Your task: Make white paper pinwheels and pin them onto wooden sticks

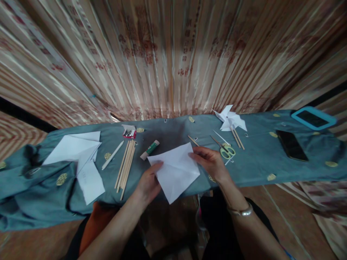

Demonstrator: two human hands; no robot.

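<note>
A square sheet of white paper with faint crease lines is held between my hands over the table's front edge. My left hand grips its left side, thumb on top and fingers beneath. At the upper right edge, my right hand pinches the sheet. Just beyond the paper lies a green glue stick. Near my right hand are green-handled scissors and a short wooden stick. Farther back lies a white paper pinwheel with wooden sticks under it.
Left of the paper are several wooden sticks, a white pen, an opened small box of metal pins and more white paper. On the right lie a black phone and a blue-framed tablet. A curtain hangs behind the cloth-covered table.
</note>
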